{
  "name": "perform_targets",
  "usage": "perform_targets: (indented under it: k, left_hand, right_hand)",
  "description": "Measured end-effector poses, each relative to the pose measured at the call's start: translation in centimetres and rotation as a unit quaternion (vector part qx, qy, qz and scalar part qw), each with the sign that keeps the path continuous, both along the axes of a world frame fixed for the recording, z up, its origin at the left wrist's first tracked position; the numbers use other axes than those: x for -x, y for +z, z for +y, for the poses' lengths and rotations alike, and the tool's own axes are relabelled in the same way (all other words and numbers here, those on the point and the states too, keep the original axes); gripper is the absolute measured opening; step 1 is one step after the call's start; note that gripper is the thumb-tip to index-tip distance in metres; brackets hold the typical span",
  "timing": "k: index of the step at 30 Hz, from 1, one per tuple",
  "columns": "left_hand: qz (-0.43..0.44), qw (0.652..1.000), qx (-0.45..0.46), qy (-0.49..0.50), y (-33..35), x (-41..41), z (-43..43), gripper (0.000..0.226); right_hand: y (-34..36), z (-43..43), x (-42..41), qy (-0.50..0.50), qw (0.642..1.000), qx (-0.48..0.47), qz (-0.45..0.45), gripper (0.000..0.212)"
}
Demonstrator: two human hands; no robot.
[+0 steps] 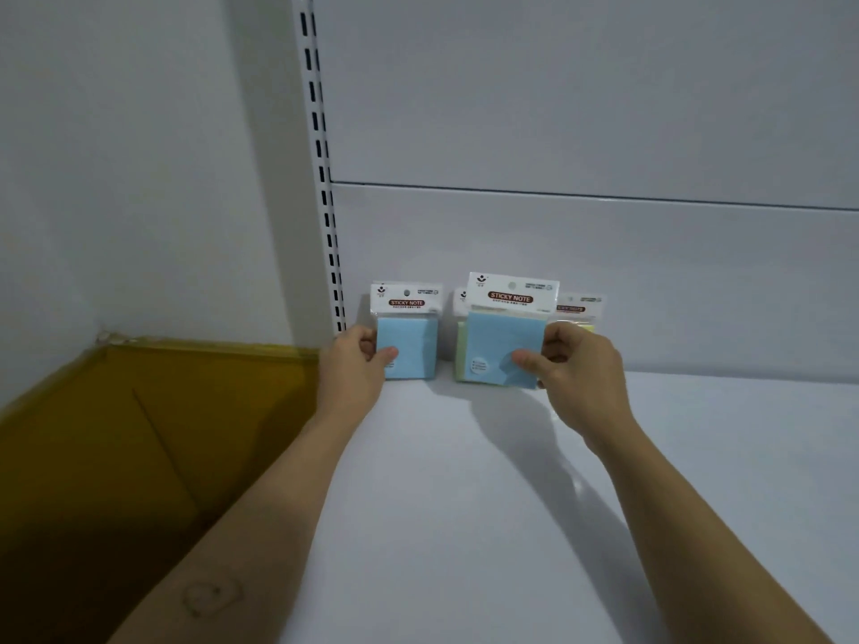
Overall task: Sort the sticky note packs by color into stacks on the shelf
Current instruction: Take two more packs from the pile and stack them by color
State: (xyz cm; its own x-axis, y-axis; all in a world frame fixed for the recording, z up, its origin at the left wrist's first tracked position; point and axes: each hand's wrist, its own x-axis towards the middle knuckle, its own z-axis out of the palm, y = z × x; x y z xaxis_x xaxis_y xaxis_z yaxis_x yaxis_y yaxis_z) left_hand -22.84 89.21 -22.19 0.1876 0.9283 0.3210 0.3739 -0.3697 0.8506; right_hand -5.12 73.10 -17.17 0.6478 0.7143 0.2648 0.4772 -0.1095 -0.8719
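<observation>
A blue sticky note pack [413, 339] stands upright against the back panel at the left of the white shelf [465, 504]. My left hand [358, 360] pinches its lower left edge. My right hand [574, 364] pinches a second blue pack [504, 337], held upright just above the shelf. Behind that pack stands a green pack [461, 355], mostly hidden. A yellow pack [581, 313] leans on the back panel behind my right hand, with only its top showing.
A white slotted upright [325, 178] runs up the shelf's back left corner. Left of the shelf, lower down, lies a brown cardboard box [139, 434] against a white wall. The shelf surface stretches to the right and toward me.
</observation>
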Motion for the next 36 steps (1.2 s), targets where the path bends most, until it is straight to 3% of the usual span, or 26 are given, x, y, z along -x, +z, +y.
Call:
perform_targets:
  k: [15,25,29,33,36]
  left_hand:
    - [0.031,0.998,-0.028,0.044,-0.9,-0.4,0.5,0.025]
    - [0.027,0.995,-0.065,0.070,0.0,1.2,-1.8,0.042]
    - [-0.024,0.993,-0.111,-0.030,0.6,1.4,-4.0,0.026]
    - [-0.069,0.991,-0.026,-0.115,1.5,0.4,-5.7,0.031]
    - [-0.085,0.989,0.002,-0.118,1.1,0.5,-5.3,0.026]
  right_hand:
    - [-2.6,-0.6,0.1,0.009,1.000,0.000,-0.028,0.017]
    - [-2.6,-0.6,1.3,0.028,0.999,0.004,0.021,0.022]
    - [-2.0,0.5,2.1,0.043,0.999,0.013,0.030,0.015]
    - [-0.7,2.0,3.4,0.077,0.997,0.010,0.019,0.014]
    - [-0.6,2.8,4.3,0.088,0.996,0.008,0.012,0.014]
